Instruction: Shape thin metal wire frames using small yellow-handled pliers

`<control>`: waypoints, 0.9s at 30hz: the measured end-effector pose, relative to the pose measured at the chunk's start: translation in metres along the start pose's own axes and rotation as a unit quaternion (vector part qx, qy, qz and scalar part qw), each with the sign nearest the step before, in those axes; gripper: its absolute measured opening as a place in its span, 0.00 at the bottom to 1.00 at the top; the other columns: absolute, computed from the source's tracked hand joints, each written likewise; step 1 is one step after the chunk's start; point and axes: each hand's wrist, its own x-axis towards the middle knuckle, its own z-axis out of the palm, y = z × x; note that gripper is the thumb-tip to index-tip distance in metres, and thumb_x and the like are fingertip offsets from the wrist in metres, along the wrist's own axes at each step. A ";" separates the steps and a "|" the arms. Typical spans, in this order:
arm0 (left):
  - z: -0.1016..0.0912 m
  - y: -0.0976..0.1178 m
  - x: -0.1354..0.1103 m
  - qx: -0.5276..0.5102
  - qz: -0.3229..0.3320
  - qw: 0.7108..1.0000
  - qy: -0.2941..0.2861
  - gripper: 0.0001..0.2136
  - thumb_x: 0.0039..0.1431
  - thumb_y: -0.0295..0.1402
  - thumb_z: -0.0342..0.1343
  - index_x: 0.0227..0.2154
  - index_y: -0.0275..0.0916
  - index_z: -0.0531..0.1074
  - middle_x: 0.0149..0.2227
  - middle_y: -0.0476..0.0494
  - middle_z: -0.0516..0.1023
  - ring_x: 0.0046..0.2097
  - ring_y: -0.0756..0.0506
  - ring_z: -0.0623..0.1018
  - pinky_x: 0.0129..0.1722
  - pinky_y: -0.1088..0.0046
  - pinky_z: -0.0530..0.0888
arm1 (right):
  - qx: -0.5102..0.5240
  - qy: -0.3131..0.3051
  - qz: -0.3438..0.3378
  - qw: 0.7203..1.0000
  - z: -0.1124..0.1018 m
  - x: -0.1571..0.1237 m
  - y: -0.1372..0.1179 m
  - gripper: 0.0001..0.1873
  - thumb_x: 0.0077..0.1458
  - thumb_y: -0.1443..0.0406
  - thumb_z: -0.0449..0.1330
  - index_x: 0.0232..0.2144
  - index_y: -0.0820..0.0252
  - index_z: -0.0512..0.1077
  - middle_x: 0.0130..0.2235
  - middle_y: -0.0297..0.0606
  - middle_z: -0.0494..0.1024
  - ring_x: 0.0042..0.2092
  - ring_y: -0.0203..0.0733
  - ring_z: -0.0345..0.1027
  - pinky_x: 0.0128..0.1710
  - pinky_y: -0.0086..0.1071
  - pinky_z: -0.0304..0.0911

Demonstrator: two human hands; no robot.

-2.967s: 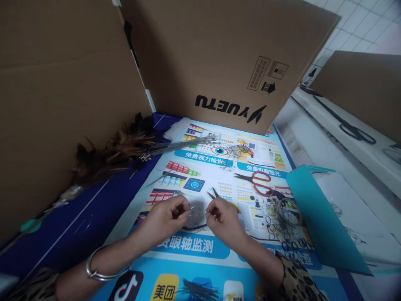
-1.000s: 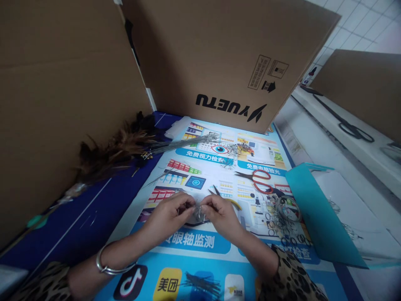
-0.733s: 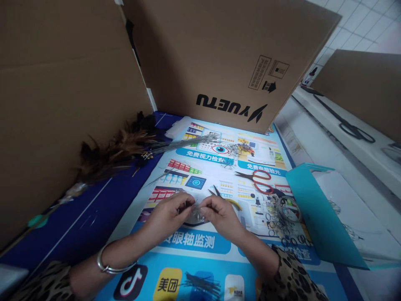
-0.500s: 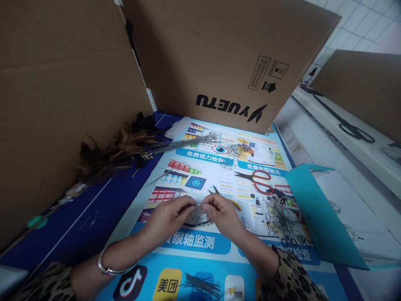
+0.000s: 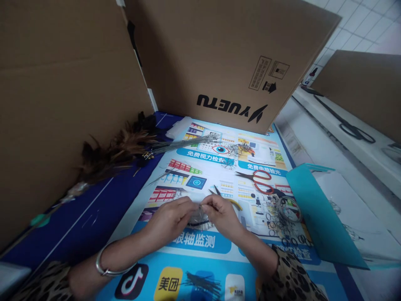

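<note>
My left hand [image 5: 175, 215], a silver bangle on its wrist, is closed in a pinch over the middle of the printed mat. Its fingertips meet those of my right hand [image 5: 221, 215], also pinched. Between and below them shows a thin wire piece [image 5: 199, 218] with fine loops; its exact shape is partly hidden by the fingers. Just beyond my right hand lie pliers [image 5: 237, 204] with a yellow handle and dark jaws. Further off are scissors [image 5: 262, 182] with red handles. Right of my right hand spreads a tangle of wire rings [image 5: 282, 221].
A bundle of straight wires [image 5: 181, 144] lies at the far left, beside brown feathers [image 5: 120, 144]. Short dark wires [image 5: 203, 285] lie near the front edge. Tall cardboard [image 5: 232, 54] walls the back and left. A teal folder [image 5: 326, 221] stands at right.
My left hand has shifted slightly right and turned, bringing its fingertips against my right hand's. The gap between the hands has closed. The right hand has barely moved.
</note>
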 end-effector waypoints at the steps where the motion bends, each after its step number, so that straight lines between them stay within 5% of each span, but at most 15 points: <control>1: -0.001 0.001 0.001 -0.016 -0.011 1.000 0.000 0.13 0.56 0.23 0.44 0.39 0.40 0.70 0.33 0.45 0.72 0.37 0.47 0.72 0.36 0.74 0.67 | -0.001 -0.001 0.003 1.000 0.000 0.000 0.000 0.05 0.53 0.64 0.53 0.32 0.58 0.68 0.26 0.30 0.68 0.28 0.31 0.60 0.27 0.24 0.56; 11: 0.001 -0.012 0.008 -0.167 -0.138 0.975 0.047 0.08 0.54 0.32 0.48 0.35 0.39 0.71 0.32 0.47 0.76 0.34 0.48 0.74 0.32 0.75 0.69 | 0.009 0.033 0.006 0.999 -0.011 0.002 0.009 0.10 0.56 0.60 0.51 0.36 0.58 0.67 0.27 0.31 0.68 0.29 0.33 0.63 0.29 0.26 0.59; 18: 0.002 -0.013 0.008 -0.225 -0.146 0.962 0.054 0.09 0.53 0.33 0.50 0.35 0.38 0.72 0.33 0.46 0.76 0.34 0.47 0.74 0.33 0.75 0.70 | -0.056 0.023 -0.009 0.998 -0.008 0.001 0.005 0.09 0.52 0.63 0.54 0.37 0.56 0.69 0.32 0.33 0.71 0.32 0.35 0.65 0.30 0.26 0.60; 27: 0.000 -0.010 0.009 -0.281 -0.202 0.937 0.046 0.10 0.54 0.36 0.50 0.35 0.36 0.70 0.22 0.52 0.69 0.23 0.52 0.68 0.23 0.79 0.65 | -0.077 0.033 0.019 0.996 -0.008 0.000 0.010 0.07 0.52 0.63 0.54 0.34 0.56 0.69 0.26 0.30 0.71 0.26 0.33 0.63 0.25 0.24 0.56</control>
